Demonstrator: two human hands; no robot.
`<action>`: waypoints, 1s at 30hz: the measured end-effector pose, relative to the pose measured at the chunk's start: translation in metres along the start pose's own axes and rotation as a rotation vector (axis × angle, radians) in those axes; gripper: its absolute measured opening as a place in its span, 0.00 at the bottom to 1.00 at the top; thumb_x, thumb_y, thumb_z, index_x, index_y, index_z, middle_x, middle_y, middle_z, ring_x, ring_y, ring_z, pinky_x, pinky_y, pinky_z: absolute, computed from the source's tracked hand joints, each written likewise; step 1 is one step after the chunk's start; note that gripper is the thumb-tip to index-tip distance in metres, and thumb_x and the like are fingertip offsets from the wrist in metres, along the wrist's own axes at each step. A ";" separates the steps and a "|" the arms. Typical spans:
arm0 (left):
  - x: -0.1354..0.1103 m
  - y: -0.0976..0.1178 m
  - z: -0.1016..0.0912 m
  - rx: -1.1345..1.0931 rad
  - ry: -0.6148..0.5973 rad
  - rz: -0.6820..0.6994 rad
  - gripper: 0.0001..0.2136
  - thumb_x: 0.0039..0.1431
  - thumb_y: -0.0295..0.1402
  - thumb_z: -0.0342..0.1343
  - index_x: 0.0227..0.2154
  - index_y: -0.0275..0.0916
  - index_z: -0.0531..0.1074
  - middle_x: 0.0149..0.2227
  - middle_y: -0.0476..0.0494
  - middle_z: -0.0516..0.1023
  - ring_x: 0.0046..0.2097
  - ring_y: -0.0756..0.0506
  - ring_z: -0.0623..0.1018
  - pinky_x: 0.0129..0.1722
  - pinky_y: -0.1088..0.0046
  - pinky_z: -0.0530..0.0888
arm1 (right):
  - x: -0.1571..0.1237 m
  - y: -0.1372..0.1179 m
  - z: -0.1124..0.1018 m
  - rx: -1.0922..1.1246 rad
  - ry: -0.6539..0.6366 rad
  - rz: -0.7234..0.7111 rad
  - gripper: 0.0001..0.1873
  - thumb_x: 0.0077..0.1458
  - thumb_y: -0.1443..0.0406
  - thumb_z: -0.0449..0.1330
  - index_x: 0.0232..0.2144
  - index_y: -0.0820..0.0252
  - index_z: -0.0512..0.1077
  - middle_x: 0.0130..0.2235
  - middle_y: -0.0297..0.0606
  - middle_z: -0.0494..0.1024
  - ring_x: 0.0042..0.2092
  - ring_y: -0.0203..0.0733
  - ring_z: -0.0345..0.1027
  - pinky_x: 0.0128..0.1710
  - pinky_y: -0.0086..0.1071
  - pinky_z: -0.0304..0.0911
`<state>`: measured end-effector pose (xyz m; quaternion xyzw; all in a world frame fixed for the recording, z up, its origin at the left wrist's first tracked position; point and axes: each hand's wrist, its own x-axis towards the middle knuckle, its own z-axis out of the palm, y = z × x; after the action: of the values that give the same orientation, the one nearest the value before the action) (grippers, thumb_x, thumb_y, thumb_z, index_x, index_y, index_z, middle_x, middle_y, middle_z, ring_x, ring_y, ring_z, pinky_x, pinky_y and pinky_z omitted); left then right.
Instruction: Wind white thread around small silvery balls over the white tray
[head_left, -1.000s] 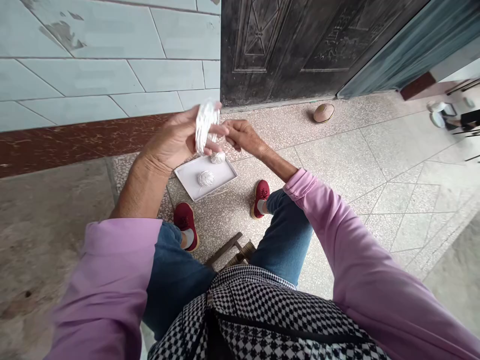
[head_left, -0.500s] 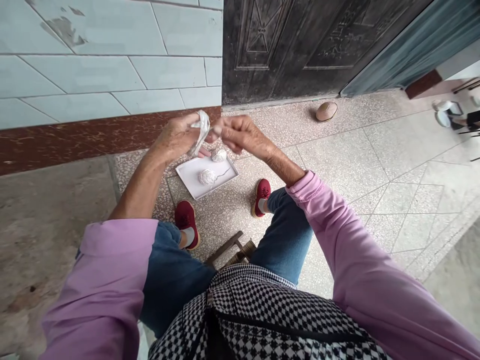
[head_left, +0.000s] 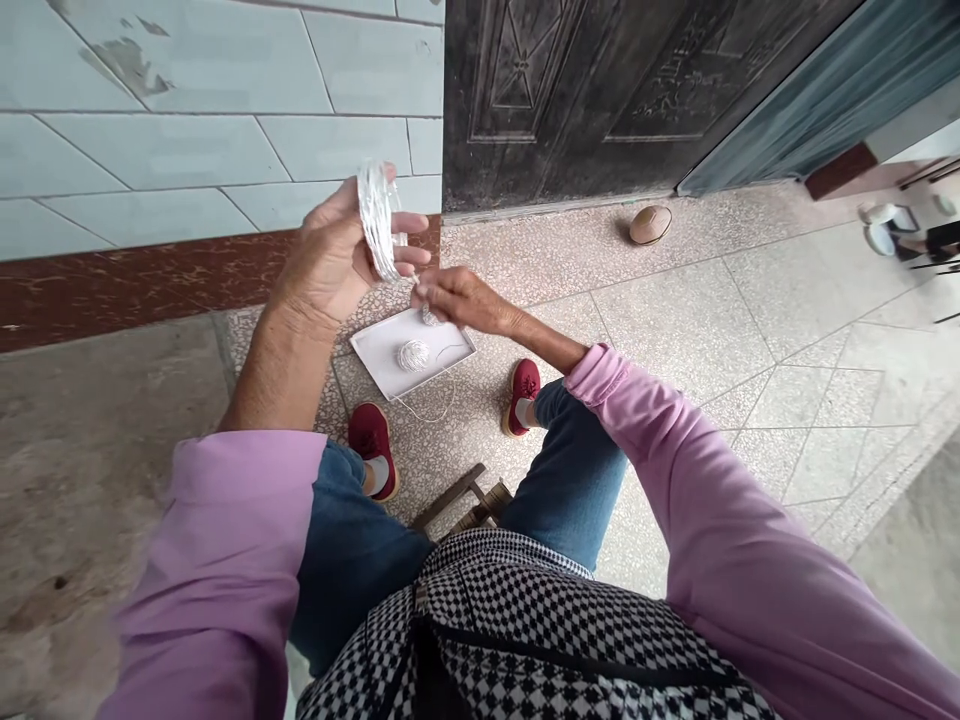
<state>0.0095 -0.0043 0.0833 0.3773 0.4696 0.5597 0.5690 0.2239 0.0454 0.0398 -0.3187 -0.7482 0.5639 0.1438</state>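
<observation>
Your left hand (head_left: 328,262) grips a white thread skein (head_left: 376,220) upright; your right hand (head_left: 466,300) closes beside a small thread ball (head_left: 428,317), its hold hidden.

A flat white rectangular card (head_left: 390,360) lies on the speckled terrazzo floor (head_left: 697,330), just ahead of a seated person's red sneakers (head_left: 373,450), with a round ball of white string (head_left: 412,355) on it. A small oval tan object (head_left: 650,225) sits well right, before a dark metal door (head_left: 570,90).
</observation>
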 end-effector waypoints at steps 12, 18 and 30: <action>-0.009 -0.023 -0.001 0.426 -0.144 -0.211 0.12 0.83 0.31 0.74 0.63 0.34 0.89 0.42 0.35 0.95 0.30 0.43 0.89 0.29 0.73 0.83 | -0.007 -0.012 -0.036 0.134 0.055 -0.210 0.30 0.91 0.41 0.70 0.41 0.53 0.73 0.28 0.23 0.65 0.30 0.35 0.55 0.28 0.29 0.53; -0.019 -0.014 0.002 0.144 -0.454 -0.273 0.39 0.76 0.41 0.80 0.83 0.29 0.79 0.49 0.23 0.96 0.30 0.37 0.93 0.28 0.68 0.86 | 0.000 -0.004 -0.060 0.174 0.291 -0.071 0.34 0.85 0.39 0.75 0.34 0.49 0.68 0.24 0.21 0.58 0.31 0.37 0.55 0.30 0.34 0.55; 0.002 -0.026 -0.004 -0.122 -0.360 -0.041 0.36 0.74 0.41 0.76 0.80 0.37 0.81 0.45 0.39 0.98 0.25 0.45 0.86 0.25 0.74 0.77 | 0.004 -0.015 -0.033 0.687 0.076 0.113 0.25 0.92 0.55 0.72 0.40 0.51 0.68 0.26 0.19 0.54 0.28 0.34 0.38 0.24 0.25 0.45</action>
<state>0.0131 -0.0051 0.0568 0.4264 0.3329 0.4988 0.6771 0.2352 0.0707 0.0644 -0.3134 -0.4898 0.7777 0.2390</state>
